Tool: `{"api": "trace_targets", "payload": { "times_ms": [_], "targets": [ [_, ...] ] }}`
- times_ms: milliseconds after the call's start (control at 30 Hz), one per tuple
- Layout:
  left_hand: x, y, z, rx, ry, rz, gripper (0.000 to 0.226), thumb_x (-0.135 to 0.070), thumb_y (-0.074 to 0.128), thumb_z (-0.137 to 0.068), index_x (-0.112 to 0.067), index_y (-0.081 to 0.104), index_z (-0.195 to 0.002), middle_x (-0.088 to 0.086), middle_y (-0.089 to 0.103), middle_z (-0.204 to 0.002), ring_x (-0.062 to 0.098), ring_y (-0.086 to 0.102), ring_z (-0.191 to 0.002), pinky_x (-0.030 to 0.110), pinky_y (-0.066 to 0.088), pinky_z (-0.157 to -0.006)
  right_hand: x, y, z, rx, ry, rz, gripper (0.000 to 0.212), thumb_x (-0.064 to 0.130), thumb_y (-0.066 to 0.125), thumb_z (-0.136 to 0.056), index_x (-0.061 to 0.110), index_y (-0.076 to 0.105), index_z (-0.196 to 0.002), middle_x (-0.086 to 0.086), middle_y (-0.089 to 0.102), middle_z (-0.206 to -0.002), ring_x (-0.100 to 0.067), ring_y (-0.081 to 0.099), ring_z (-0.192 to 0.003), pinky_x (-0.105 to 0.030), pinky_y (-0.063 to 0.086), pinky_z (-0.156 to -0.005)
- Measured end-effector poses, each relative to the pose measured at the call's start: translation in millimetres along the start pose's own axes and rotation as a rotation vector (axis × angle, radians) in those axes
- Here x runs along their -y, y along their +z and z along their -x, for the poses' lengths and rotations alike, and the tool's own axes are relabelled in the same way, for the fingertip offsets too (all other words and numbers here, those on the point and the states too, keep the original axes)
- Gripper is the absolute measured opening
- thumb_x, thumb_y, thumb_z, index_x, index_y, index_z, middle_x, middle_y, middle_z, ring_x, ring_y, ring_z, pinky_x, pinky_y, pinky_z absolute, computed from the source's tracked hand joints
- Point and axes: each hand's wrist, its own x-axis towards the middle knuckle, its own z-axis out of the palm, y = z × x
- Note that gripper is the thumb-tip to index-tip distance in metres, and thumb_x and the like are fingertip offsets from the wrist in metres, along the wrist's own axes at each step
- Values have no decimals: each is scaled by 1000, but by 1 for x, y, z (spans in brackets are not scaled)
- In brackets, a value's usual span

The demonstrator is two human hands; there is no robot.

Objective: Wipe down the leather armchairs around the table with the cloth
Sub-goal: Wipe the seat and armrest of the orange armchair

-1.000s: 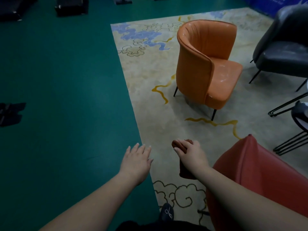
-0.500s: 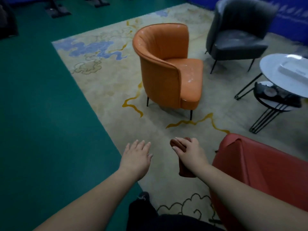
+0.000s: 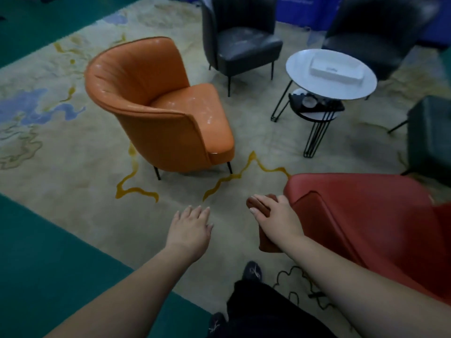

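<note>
1. My right hand (image 3: 278, 217) grips the brown cloth (image 3: 264, 236), fingers curled over it, just beside the red armchair (image 3: 361, 215), at that chair's left edge.
2. My left hand (image 3: 190, 228) hangs free, fingers relaxed and straight, holding nothing, left of the red armchair.
3. Beyond the red armchair I see the orange armchair (image 3: 158, 106), the round white table (image 3: 332, 74) and a dark armchair (image 3: 244, 42).

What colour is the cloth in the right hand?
Dark reddish-brown cloth, gripped by the right hand; head view.
</note>
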Motion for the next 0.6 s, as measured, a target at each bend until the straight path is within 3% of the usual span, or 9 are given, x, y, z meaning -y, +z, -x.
{"api": "trace_targets", "payload": {
  "times_ms": [167, 333, 600],
  "targets": [
    [3, -16, -71, 38, 61, -25, 55, -46, 23, -100, -28, 18, -152, -3, 21, -158, 21, 13, -146, 42, 11, -117, -1, -8, -62, -57, 65, -21, 43, 52, 58, -88, 43, 55, -130, 5, 40, -109, -20, 56, -104, -24, 38, -83],
    [5, -44, -149, 25, 83, -54, 55, -47, 25, -100, -29, 20, -151, -5, 23, -158, 19, 14, -146, 42, 11, -116, 6, -15, -147, -65, 80, -24, 43, 53, 57, -88, 43, 55, -130, 2, 45, -117, -21, 56, -105, -28, 41, -84],
    [15, -99, -253, 4, 84, -39, 54, -46, 24, -100, -28, 20, -151, -4, 21, -158, 21, 12, -146, 43, 9, -117, 34, -38, -269, -61, 79, -19, 42, 50, 59, -89, 40, 57, -130, -2, 46, -117, -22, 56, -107, -22, 34, -83]
  ]
}}
